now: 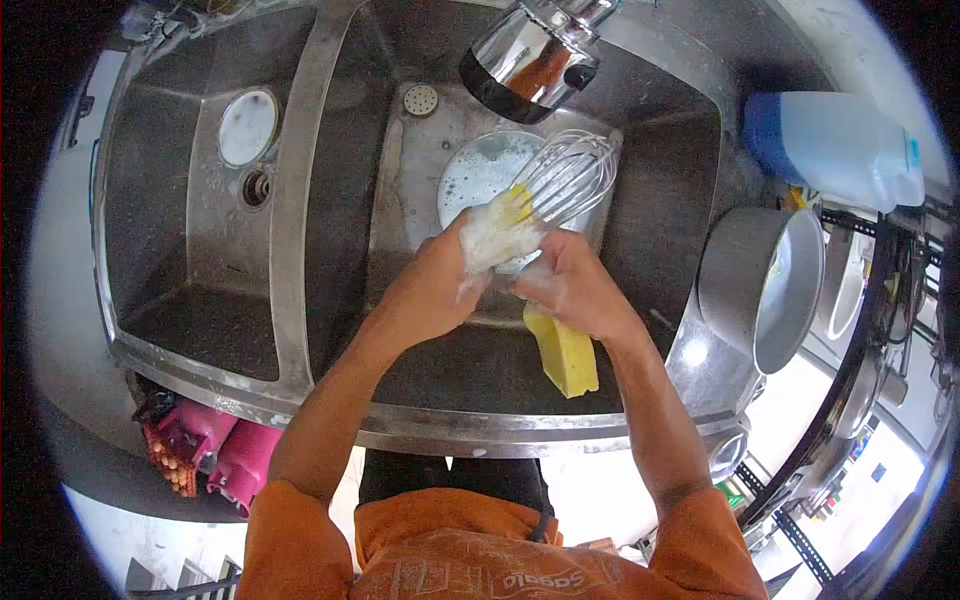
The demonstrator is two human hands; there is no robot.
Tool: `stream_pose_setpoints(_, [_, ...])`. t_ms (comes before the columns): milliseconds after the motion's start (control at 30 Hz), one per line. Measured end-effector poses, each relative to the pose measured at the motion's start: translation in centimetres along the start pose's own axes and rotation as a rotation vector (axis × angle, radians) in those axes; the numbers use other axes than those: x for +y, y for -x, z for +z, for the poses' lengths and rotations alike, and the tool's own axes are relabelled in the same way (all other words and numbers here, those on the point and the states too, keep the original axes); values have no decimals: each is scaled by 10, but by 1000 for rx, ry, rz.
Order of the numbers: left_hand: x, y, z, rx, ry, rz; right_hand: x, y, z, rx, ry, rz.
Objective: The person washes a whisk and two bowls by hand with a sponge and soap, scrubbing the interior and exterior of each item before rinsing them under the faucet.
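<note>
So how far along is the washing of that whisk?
Midway. The left hand rubs a soapy sponge on the whisk, held by the right hand. Suds cover the sponge, so soaping is in hand. Rinsing is left: no water runs from the tap.

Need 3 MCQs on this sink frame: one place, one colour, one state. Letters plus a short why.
1. Where is the whisk?
A. over the right sink basin
B. in the left basin
C. on the drying rack

2. What colour is the sponge lying at the basin's front edge?
A. green
B. yellow
C. blue

3. What is the state of the two hands?
A. both hang free of everything
B. left hand presses a soapy sponge on the wires, right hand closed at the handle end
C. both grip the metal pot

Answers:
1 A, the wires sit over the foamy bowl in the right basin.
2 B, it is plainly yellow.
3 B, foam covers the left hand's sponge against the wires; the handle itself is hidden in the right hand.
</note>
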State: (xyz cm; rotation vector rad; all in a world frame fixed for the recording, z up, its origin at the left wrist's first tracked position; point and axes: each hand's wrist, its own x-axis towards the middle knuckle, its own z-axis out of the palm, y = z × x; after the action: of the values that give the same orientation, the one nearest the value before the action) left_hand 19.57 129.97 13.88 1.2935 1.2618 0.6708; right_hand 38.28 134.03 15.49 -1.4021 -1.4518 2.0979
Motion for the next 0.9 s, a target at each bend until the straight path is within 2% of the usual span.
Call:
stream_pose_setpoints(33, [7,0,-3,-17,-64,-15,2,-1,2,-5,-43,13])
stream_pose_setpoints(133, [5,2,-1,-14,-157,-107,-6,4,-1,-18,129,51])
stream_pose_setpoints(233, [7,0,-1,-13,-178,-47,12,3,0,7,10,-26])
stream_pose_setpoints(333, [2,-3,-9,-75,-248,-29,-6,12,-10,-132,75,186])
stream_pose_setpoints(433, [-11,-4,-10,-193,-113,82,-10,20,-2,-79,64,233])
stream_pose_setpoints(533, [-6,-3,-19,-305,70,138,-9,24,4,-43,260,4])
stream_pose_setpoints(633, [-1,3,-24,-319,-41,-47,9,24,-3,40,149,33])
stream_pose_setpoints(733, [-4,3,-36,-250,-131,-31,-10,29,-13,92,-59,92])
stream_pose_setpoints(833, [-13,2,-29,-234,-166,27,2,27,-1,-61,95,181])
stream_pose_setpoints(867, [-13,1,-26,-220,-178,18,-20,27,9,-64,159,226])
stream_pose_setpoints(900, [-12,-2,-24,-211,-193,10,-15,25,9,-65,128,212])
